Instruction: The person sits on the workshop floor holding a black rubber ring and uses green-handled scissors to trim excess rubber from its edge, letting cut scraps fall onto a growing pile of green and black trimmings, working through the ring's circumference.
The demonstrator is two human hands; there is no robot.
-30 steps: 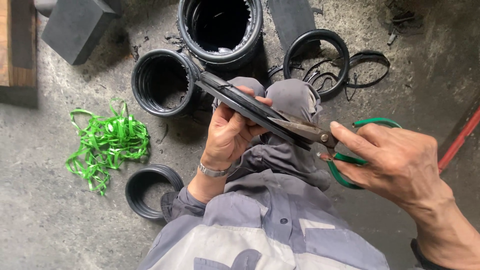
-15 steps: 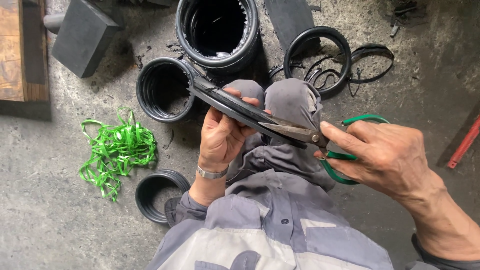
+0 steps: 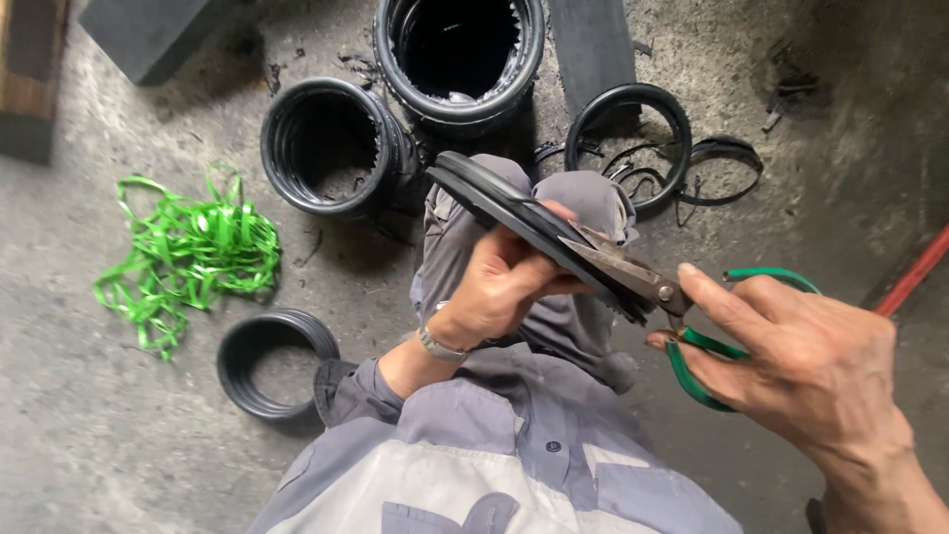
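My left hand [image 3: 494,287] grips a long flat black rubber strip [image 3: 494,193], held edge-up over my grey-trousered knees. My right hand [image 3: 801,356] holds a pair of green-handled scissors [image 3: 682,307], fingers through the loops. The metal blades lie along the near end of the strip, against its edge, just right of my left fingers. A metal watch band shows on my left wrist.
Two black ribbed rubber cylinders [image 3: 331,148] [image 3: 460,54] stand on the concrete floor ahead. Thin black rubber rings [image 3: 633,138] lie to the right, another ring [image 3: 272,361] at the lower left. A tangle of green plastic strapping [image 3: 188,252] lies left. A red bar [image 3: 914,272] runs along the right edge.
The strip and both hands have shifted right and slightly down in view. The scissors stay at the strip's near end, blades now closer along it.
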